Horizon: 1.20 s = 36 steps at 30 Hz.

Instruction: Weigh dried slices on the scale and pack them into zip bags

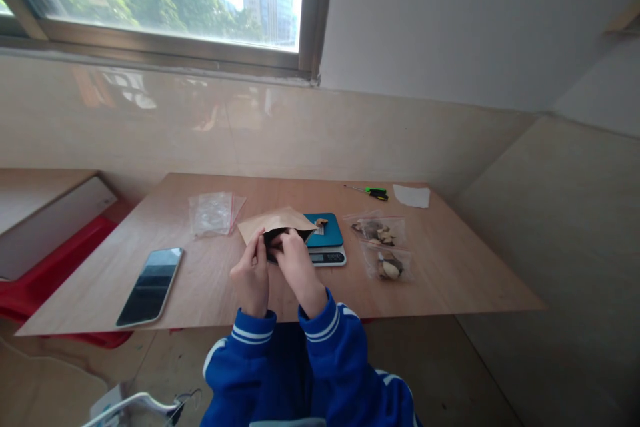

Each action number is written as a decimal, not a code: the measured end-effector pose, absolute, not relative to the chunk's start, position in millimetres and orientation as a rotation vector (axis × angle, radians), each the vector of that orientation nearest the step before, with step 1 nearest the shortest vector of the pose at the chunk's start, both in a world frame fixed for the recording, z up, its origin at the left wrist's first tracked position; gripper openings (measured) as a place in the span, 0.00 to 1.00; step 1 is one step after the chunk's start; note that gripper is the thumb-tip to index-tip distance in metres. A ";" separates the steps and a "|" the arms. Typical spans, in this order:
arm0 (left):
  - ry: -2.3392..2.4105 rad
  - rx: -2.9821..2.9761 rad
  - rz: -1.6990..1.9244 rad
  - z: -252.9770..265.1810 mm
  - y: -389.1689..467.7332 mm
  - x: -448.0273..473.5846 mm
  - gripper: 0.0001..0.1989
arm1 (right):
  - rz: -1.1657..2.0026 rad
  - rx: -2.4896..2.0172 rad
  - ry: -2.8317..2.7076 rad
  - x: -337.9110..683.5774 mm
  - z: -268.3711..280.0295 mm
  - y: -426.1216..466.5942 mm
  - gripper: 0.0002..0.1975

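A brown paper pouch (274,218) with a dark inside lies with its mouth toward me, partly over a kitchen scale (330,235). My left hand (253,273) pinches the pouch's edge at the left of the mouth. My right hand (296,265) reaches into the opening; its fingertips are partly hidden there, and what they hold, if anything, does not show. On the scale's blue plate sits a small brownish dried piece (321,222). Right of the scale lie two clear zip bags, the upper bag (383,232) and the lower bag (390,268), with brown and pale dried pieces inside.
Clear plastic zip bags (213,213) lie at the left back. A smartphone (151,285) rests near the front left edge. Green-and-black-handled tools (376,193) and a white paper piece (411,196) are at the back right. A red stool (65,280) stands left of the table.
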<state>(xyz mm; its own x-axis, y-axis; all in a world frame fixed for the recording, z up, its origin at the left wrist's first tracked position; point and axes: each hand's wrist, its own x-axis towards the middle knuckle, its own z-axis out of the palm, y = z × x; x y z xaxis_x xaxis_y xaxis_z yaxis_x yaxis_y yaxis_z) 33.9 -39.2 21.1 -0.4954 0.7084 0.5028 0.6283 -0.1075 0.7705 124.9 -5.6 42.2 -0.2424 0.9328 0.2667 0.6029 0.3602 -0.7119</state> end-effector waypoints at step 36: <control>2.137 1.539 1.586 59.6 2.9 24.7 0.16 | 0.420 -1.385 -1.434 247.6 -68.7 57.9 0.20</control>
